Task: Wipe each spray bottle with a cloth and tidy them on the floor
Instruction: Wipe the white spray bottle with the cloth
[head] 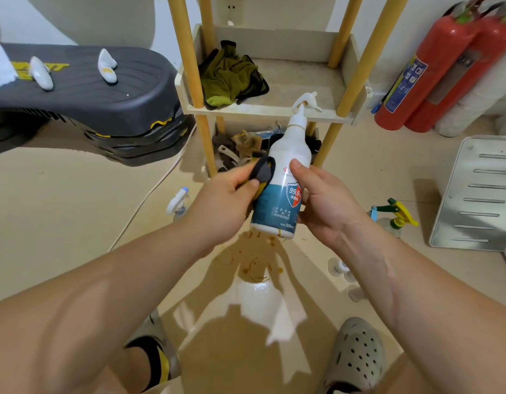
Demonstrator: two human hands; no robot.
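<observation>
1. Two hands meet at one white spray bottle [279,203] with a blue label. It is held in the air in front of the wooden shelf [270,110], above the floor, and its trigger head leans a little away from the person.
2. The right hand [327,204] grips the bottle from the right side. The thumb lies on the label and the fingers are curled behind the bottle.
3. The left hand [224,196] pinches a dark grey cloth [264,169] with a yellow edge between thumb and fingers. The cloth touches the left side of the bottle, near its shoulder.
4. On the floor under the bottle there are brown stains [253,264], and nearer to the person lies a white patch [263,308]; I cannot tell whether it is paper or only a reflection.
5. A second spray bottle [177,202] with a white head stands on the floor to the left of the hands.
6. A third spray bottle [395,216], with a green and yellow trigger, stands on the floor to the right, just beside a metal panel [479,194].
7. A green cloth [229,75] lies crumpled on the shelf.
8. Two red fire extinguishers [434,78] stand against the wall on the right.
</observation>
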